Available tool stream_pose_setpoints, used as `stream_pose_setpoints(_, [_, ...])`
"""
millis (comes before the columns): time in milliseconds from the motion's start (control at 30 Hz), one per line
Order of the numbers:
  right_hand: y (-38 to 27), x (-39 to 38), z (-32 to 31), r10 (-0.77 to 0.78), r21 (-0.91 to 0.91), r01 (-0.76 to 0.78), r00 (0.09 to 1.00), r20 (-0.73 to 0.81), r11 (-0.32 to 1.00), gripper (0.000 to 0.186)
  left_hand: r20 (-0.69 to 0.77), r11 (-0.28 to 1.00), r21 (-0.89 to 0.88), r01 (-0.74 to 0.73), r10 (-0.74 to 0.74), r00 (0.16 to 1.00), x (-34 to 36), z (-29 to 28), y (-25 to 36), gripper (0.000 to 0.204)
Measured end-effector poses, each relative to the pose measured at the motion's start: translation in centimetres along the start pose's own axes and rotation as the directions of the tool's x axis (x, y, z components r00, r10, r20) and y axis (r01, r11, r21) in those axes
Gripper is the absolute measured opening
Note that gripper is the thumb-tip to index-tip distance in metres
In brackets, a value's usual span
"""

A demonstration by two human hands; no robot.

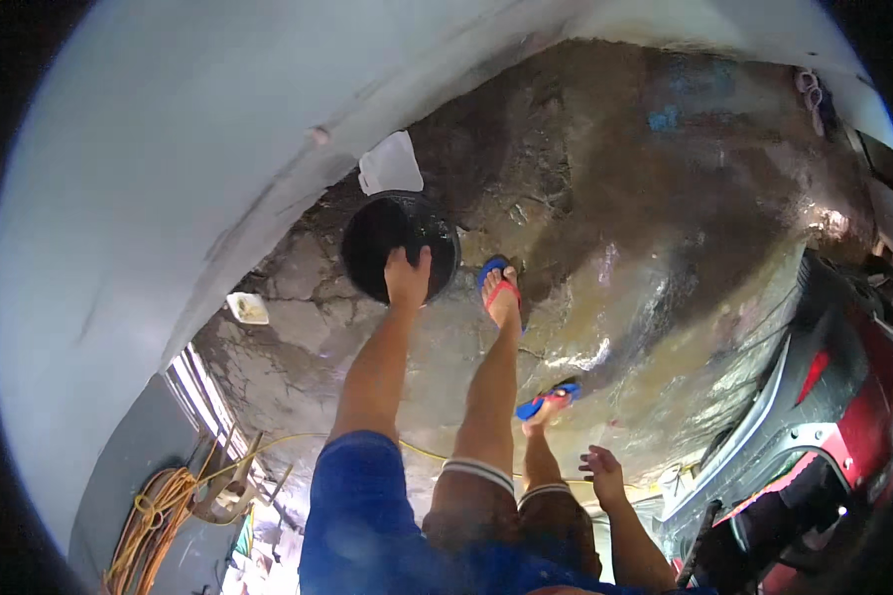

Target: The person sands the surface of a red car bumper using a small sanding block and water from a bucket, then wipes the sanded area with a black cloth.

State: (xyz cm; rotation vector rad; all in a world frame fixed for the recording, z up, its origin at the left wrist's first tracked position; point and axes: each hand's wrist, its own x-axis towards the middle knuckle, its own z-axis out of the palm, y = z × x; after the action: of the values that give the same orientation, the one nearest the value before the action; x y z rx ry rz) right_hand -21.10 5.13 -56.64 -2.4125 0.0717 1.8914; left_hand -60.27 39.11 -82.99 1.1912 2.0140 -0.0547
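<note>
A round black bucket (358,238) stands on the wet floor, left of centre. My left hand (407,279) reaches over its near side, the arm coming from a blue sleeve. Thumb and fingers look curled, their tips lost against the dark inside, so what they grip cannot be made out. At the lower right my right hand (603,472) hangs in the air beside my leg, its fingers loosely bent and apart. It holds nothing.
A white plastic container (391,164) stands behind the bucket by a pale wall (198,149). A small white tub (248,308) lies left. My feet wear blue sandals (538,405). A red and grey motorbike (814,397) stands right; a coiled orange cord (149,516) hangs lower left.
</note>
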Motion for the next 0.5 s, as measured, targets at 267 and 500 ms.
stream_pose_setpoints(267, [0.6,4.0,3.2,0.013,-0.175,0.013,0.989,0.149,0.985,0.048,0.324,0.879,0.472,-0.071,-0.098,0.941,9.5,10.4,-9.1,0.051])
stream_pose_setpoints(500, [-6.3,2.0,9.3,-0.415,-0.417,0.535,0.841,0.348,0.734,0.068,0.240,0.963,0.143,-0.228,0.190,0.952,-3.3,-3.3,-0.6,0.046])
